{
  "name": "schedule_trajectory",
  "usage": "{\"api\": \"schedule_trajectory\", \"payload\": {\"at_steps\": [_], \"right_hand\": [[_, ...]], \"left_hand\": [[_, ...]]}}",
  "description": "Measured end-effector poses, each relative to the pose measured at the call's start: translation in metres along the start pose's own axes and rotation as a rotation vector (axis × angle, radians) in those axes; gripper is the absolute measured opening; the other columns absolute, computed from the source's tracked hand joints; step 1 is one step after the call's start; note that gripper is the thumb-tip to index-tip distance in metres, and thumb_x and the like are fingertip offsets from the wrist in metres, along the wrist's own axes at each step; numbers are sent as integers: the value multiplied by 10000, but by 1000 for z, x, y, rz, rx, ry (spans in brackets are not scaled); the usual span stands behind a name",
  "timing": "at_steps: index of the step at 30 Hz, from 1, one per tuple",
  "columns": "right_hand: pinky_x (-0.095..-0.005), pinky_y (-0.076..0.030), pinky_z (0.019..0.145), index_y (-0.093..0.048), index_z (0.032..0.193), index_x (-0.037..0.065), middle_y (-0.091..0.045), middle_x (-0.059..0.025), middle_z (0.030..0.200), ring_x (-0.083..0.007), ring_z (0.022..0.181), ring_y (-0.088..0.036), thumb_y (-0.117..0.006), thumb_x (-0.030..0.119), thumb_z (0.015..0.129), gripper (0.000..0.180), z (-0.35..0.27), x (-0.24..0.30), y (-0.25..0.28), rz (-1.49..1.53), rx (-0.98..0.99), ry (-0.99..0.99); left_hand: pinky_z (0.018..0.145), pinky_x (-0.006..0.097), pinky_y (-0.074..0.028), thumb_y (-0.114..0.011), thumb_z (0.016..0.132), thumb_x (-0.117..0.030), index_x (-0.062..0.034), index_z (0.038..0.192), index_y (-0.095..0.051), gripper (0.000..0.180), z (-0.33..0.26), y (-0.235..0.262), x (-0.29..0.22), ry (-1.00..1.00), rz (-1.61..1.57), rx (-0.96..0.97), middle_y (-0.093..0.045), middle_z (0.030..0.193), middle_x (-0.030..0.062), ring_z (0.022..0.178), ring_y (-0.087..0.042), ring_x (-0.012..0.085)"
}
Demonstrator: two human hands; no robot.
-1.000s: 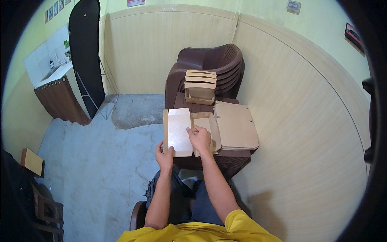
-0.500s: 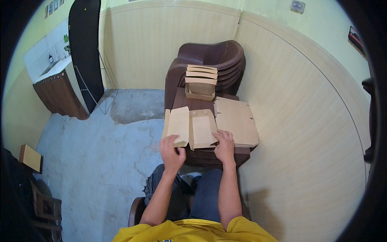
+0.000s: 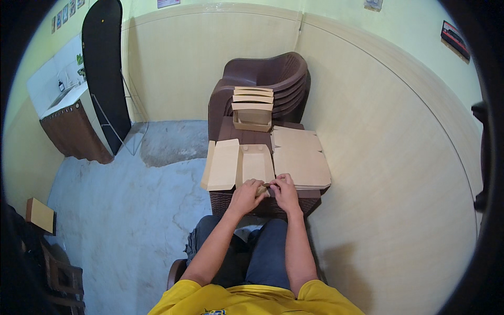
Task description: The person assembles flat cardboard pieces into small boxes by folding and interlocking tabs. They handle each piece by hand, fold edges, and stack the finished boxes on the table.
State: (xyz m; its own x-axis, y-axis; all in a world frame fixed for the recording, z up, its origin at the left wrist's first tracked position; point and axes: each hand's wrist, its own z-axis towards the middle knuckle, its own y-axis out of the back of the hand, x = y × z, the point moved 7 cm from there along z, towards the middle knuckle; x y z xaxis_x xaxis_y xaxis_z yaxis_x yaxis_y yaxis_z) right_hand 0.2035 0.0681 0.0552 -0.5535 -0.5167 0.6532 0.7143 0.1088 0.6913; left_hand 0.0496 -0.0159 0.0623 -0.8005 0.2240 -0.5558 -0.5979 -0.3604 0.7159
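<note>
A half-folded brown cardboard box (image 3: 256,160) lies on the dark brown woven table (image 3: 223,202), its lid panel (image 3: 223,165) spread out to the left. At the box's near right corner, my left hand (image 3: 247,196) and my right hand (image 3: 285,193) come together. Both have their fingers closed in a pinch on the near cardboard flaps; the exact fold between the fingertips is partly hidden. Right of the box rests a pile of flat cardboard blanks (image 3: 300,157). Beyond it, several folded boxes (image 3: 252,115) stand nested together.
Stacked brown plastic chairs (image 3: 286,79) stand behind the table, against the wood-panelled wall (image 3: 378,157). A tall black board (image 3: 105,68) leans at the left beside a curtained sink counter (image 3: 76,131). A small box-like object (image 3: 41,216) is at the far left.
My left hand has moved right from the lid panel to the box's near edge, meeting my right hand at the corner. The near side flaps are now being bent. The view has shifted slightly.
</note>
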Motion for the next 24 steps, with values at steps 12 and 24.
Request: {"api": "schedule_trajectory", "payload": {"at_steps": [12, 24], "right_hand": [[-422, -554, 816, -765, 1096, 23, -643, -164, 1013, -328, 931, -683, -727, 119, 996, 144, 3, 2, -8, 23, -49, 14], [-354, -592, 801, -754, 1298, 43, -710, -136, 1011, -233, 882, -713, -694, -36, 962, 350, -4, -2, -26, 184, -121, -25]], "left_hand": [[806, 502, -591, -758, 953, -122, -82, 1267, -670, 328, 14, 5, 25, 121, -18, 68, -791, 1011, 171, 952, -749, 410], [788, 464, -605, -771, 971, -273, -76, 1132, -800, 256, 12, 8, 6, 126, -112, -70, -796, 1007, 143, 881, -785, 317]]}}
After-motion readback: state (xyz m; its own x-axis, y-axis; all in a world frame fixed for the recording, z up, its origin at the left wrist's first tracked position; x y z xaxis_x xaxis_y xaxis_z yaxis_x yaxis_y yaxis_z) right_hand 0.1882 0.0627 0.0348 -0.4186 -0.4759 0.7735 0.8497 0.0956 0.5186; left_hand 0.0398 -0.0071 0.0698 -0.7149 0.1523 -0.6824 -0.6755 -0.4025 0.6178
